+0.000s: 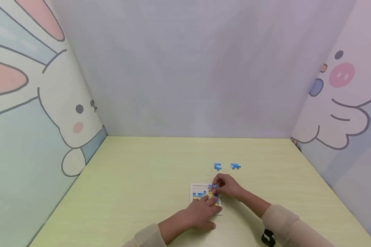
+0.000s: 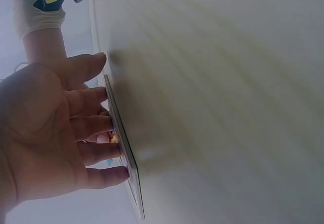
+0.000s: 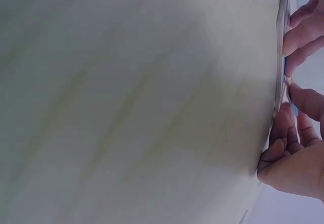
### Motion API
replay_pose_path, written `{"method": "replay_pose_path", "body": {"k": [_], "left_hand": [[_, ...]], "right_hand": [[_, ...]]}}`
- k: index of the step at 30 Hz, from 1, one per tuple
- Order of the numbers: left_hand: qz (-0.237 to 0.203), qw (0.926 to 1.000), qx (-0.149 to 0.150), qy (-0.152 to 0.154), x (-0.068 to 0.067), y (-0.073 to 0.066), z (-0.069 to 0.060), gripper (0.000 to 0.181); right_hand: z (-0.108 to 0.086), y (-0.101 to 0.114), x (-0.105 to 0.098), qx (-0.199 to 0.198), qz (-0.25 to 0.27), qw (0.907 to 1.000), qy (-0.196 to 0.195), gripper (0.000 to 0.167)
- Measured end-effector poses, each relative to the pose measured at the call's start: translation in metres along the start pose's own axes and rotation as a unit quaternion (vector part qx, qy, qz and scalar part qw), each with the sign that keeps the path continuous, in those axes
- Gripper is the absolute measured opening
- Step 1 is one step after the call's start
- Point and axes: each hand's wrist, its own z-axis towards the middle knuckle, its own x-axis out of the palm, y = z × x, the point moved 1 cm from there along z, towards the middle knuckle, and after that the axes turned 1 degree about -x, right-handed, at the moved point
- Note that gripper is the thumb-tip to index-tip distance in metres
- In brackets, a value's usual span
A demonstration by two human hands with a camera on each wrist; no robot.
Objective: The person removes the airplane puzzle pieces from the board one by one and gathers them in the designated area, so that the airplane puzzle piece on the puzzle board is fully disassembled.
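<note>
A small jigsaw puzzle in a white frame (image 1: 191, 193) lies on the table, partly filled with blue and yellow pieces (image 1: 199, 195). My left hand (image 1: 201, 212) lies across its lower part, fingers extended; in the left wrist view, the fingertips touch the puzzle board (image 2: 123, 135). At the upper right corner, my right hand (image 1: 228, 187) pinches a blue puzzle piece (image 1: 212, 187) between thumb and index finger. That piece sits over the board; whether it lies flush cannot be seen. In the right wrist view, the right hand (image 3: 298, 165) is beside the board's edge.
Two loose blue puzzle pieces, one on the left (image 1: 217, 166) and one on the right (image 1: 235, 166), lie beyond the frame on the pale yellow table (image 1: 136, 171). Printed side walls and a grey back wall (image 1: 185, 75) surround the table. A black strap-like object (image 1: 268, 237) hangs near the right sleeve.
</note>
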Motion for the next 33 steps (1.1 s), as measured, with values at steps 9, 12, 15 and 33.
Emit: {"method": "replay_pose_path", "body": {"k": [9, 12, 15, 33], "left_hand": [[-0.008, 1.0000, -0.002, 0.002, -0.002, -0.002, -0.002, 0.049], [-0.009, 1.0000, -0.002, 0.003, -0.002, -0.002, -0.002, 0.050], [-0.006, 1.0000, 0.000, 0.003, -0.001, -0.002, -0.002, 0.050], [-0.016, 0.9995, -0.025, 0.009, 0.000, -0.003, -0.002, 0.052]], "right_hand": [[-0.007, 0.014, -0.012, 0.013, 0.062, 0.9979, -0.014, 0.015], [-0.008, 0.015, -0.015, 0.014, 0.070, 0.9975, -0.006, 0.016], [-0.008, 0.015, -0.018, 0.015, 0.070, 0.9974, 0.002, 0.015], [-0.013, 0.012, -0.030, 0.015, 0.055, 0.9981, -0.025, 0.020]]}}
